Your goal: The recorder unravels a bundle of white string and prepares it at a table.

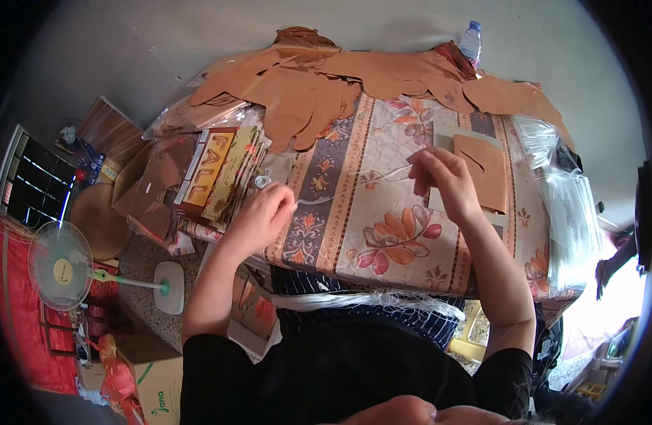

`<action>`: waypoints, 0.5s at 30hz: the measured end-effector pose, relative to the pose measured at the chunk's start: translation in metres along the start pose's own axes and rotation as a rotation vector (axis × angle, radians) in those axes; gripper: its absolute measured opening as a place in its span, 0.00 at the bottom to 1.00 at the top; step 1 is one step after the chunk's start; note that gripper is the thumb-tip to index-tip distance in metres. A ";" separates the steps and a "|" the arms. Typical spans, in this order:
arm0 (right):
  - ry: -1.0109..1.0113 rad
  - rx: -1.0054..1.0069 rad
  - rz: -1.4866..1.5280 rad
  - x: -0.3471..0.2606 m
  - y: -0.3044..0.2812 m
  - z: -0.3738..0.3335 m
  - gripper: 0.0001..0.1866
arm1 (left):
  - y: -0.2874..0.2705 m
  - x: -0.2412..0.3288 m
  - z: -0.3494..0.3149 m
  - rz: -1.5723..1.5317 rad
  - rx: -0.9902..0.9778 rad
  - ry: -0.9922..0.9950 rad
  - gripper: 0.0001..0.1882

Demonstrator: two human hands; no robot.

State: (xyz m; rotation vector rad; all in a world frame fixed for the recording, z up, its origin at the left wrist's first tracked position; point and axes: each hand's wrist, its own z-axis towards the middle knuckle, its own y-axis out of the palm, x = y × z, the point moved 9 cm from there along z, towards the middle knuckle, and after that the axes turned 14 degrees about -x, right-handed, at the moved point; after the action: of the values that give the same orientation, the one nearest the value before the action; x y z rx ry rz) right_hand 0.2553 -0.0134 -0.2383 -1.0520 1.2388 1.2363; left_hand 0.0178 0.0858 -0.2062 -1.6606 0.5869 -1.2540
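A thin white string (344, 193) runs slackly above the patterned tablecloth between my two hands. My left hand (266, 212) is closed on its left end, near a stack of printed cards or signs (220, 173). A small white coil (263, 180) lies just beyond my left fingers. At the other end my right hand (443, 177) pinches the string, its fingers pressed together. Beside and partly behind that hand lies a brown folded paper piece (485, 173) with a dark slit, on a grey card (443, 134). A bundle of white strings (361, 301) rests across my lap.
Brown cut-out sheets (298, 92) cover the table's far side. A plastic bottle (471, 42) stands at the back right, and clear plastic sleeves (567, 205) are piled along the right edge. A fan (62, 269) stands on the floor at left, near a cardboard box (159, 389).
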 end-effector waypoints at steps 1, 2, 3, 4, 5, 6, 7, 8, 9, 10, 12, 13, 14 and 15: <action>0.011 -0.016 -0.095 -0.003 0.005 -0.002 0.12 | -0.002 0.008 0.005 -0.001 -0.004 0.006 0.05; 0.010 -0.014 -0.095 -0.008 0.012 -0.002 0.12 | -0.006 0.019 0.010 -0.350 0.000 0.081 0.04; -0.064 -0.090 -0.103 -0.022 0.029 -0.001 0.13 | -0.011 0.030 0.016 -0.701 0.004 0.154 0.04; -0.138 -0.166 -0.110 -0.036 0.045 -0.002 0.16 | -0.014 0.050 0.024 -0.711 -0.076 0.213 0.02; -0.140 -0.298 -0.097 -0.042 0.063 -0.002 0.21 | -0.019 0.065 0.030 -0.712 -0.078 0.212 0.02; -0.128 -0.359 -0.063 -0.046 0.080 -0.002 0.17 | -0.019 0.081 0.036 -0.723 -0.118 0.216 0.02; -0.114 -0.419 -0.027 -0.050 0.095 -0.003 0.14 | -0.021 0.092 0.040 -0.734 -0.161 0.220 0.02; -0.105 -0.407 -0.020 -0.055 0.093 -0.004 0.14 | -0.026 0.094 0.045 -0.912 -0.174 0.244 0.02; -0.037 -0.480 -0.184 -0.056 0.096 -0.004 0.11 | -0.032 0.097 0.048 -1.089 -0.188 0.261 0.03; 0.035 -0.552 -0.346 -0.054 0.100 -0.008 0.11 | -0.048 0.099 0.044 -1.118 -0.199 0.244 0.05; -0.054 -0.386 -0.399 -0.075 0.082 -0.017 0.14 | -0.093 0.087 0.029 -1.175 -0.165 0.389 0.10; -0.024 -0.355 -0.389 -0.078 0.067 -0.026 0.14 | -0.118 0.056 0.019 -1.160 -0.090 0.380 0.13; 0.009 -0.292 -0.352 -0.073 0.047 -0.038 0.13 | -0.140 0.035 0.007 -1.306 -0.027 0.427 0.13; 0.043 -0.226 -0.318 -0.067 0.025 -0.053 0.13 | -0.160 0.014 -0.003 -1.454 0.040 0.473 0.12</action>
State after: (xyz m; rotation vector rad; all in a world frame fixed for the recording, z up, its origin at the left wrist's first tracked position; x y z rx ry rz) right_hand 0.2305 -0.0693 -0.1739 -1.3874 0.9326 1.1263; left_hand -0.0051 0.1443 -0.0583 -1.7008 -0.5842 -2.6646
